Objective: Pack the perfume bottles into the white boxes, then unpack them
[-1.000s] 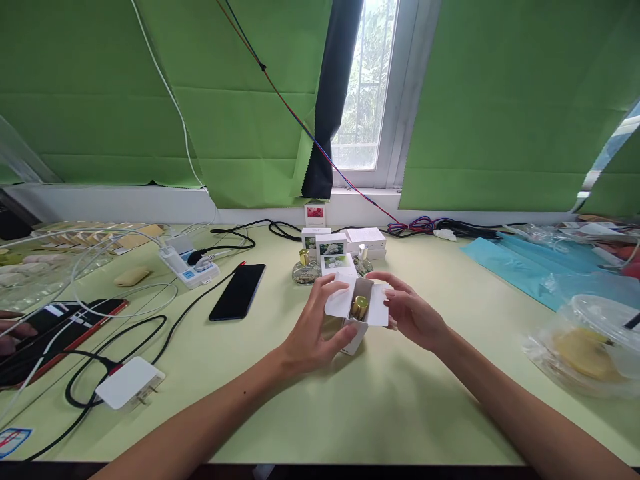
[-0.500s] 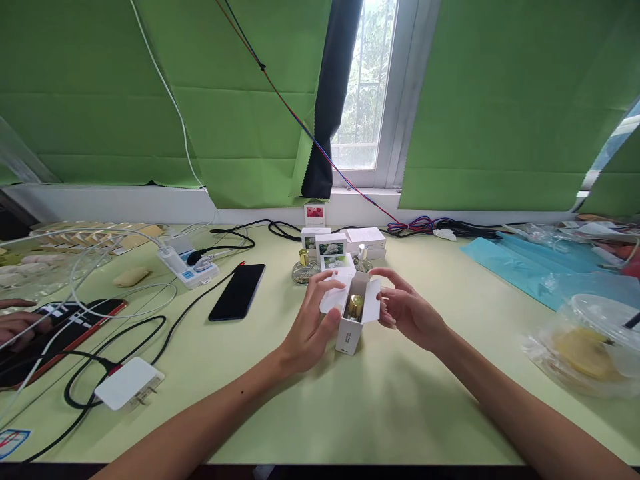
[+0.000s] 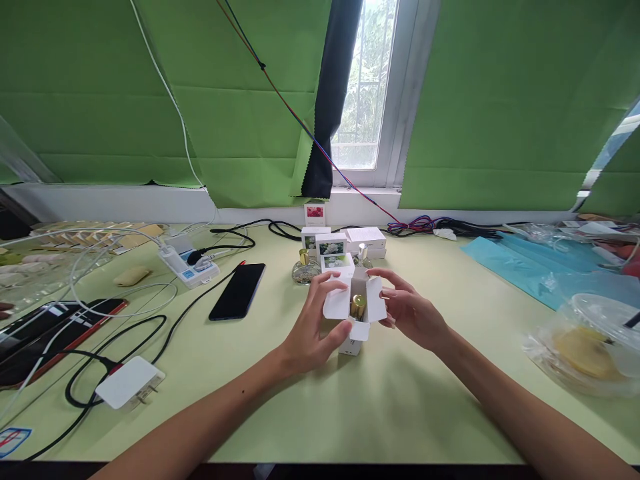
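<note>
A small white perfume box (image 3: 349, 348) stands on the table in front of me with its top flaps spread outward. Inside it shows the gold cap (image 3: 357, 306) of a perfume bottle; the bottle's body is hidden by the box. My left hand (image 3: 316, 327) grips the box from the left, its thumb by the front flap and its fingers on the left flap. On the other side, my right hand (image 3: 413, 308) holds the right flap and back edge with curled fingers. Just behind stand a glass perfume bottle with gold cap (image 3: 305, 269) and another with a silver cap (image 3: 363, 253).
Several white boxes (image 3: 367, 239) are grouped at the back. A black phone (image 3: 237, 291), a power strip (image 3: 187, 261) and a white charger (image 3: 130, 383) with tangled cables lie left. At right are blue sheets (image 3: 520, 263) and a clear plastic container (image 3: 595, 343).
The box's front flap has folded outward towards me and the side flaps are spread wider. Another person's hand at the far left has drawn back from the phone there.
</note>
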The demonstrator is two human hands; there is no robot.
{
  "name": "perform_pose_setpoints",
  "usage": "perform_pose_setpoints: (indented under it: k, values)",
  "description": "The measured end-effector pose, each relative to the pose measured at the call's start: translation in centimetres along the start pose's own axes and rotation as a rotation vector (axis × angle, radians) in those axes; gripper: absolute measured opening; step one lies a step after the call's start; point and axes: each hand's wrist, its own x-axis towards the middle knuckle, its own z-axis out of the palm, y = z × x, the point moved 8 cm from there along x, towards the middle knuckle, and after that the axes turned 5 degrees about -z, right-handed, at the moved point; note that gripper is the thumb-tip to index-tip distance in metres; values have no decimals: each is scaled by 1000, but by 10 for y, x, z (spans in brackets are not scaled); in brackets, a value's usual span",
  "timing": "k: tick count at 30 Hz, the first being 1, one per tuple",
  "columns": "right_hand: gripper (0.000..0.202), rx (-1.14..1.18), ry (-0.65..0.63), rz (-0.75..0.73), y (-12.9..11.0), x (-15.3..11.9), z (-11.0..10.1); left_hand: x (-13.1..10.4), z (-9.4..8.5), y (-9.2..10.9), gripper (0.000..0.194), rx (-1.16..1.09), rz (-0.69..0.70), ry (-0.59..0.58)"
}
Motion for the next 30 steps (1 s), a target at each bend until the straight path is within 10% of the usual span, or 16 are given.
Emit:
perform_pose_setpoints:
  k: [30]
  values:
    - [55, -333, 44, -133, 2, 2, -1, 1, 2, 7, 42, 68, 71, -3]
